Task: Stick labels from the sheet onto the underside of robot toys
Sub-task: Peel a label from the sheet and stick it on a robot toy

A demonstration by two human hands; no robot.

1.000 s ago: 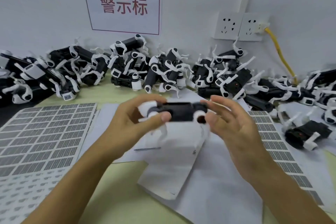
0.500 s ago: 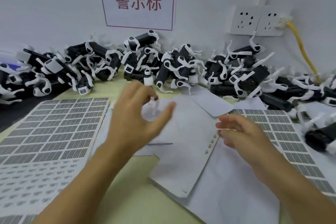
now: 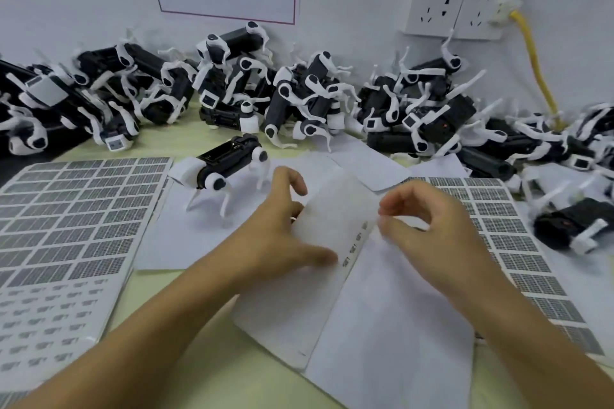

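Observation:
A narrow white label sheet [image 3: 309, 292] lies tilted on papers at the centre, small printed labels [image 3: 354, 247] running along its right edge. My left hand [image 3: 282, 239] grips the sheet, thumb laid across its top and fingers at its left edge. My right hand [image 3: 428, 236] is curled, and its thumb and forefinger pinch a label at the sheet's right edge; motion blur hides the label itself. A black-and-white robot toy [image 3: 229, 166] stands on its legs just beyond my left hand, apart from both hands.
A heap of robot toys [image 3: 299, 96] lines the wall from left to right. Large grey label sheets lie at the left [image 3: 73, 209] and at the right [image 3: 511, 242]. Another toy [image 3: 571, 226] lies at the far right. A yellow cable [image 3: 535, 63] hangs from the wall sockets.
Both hands held a robot toy one second ago. That toy now stands on the table, and both hands have come down onto the label sheet.

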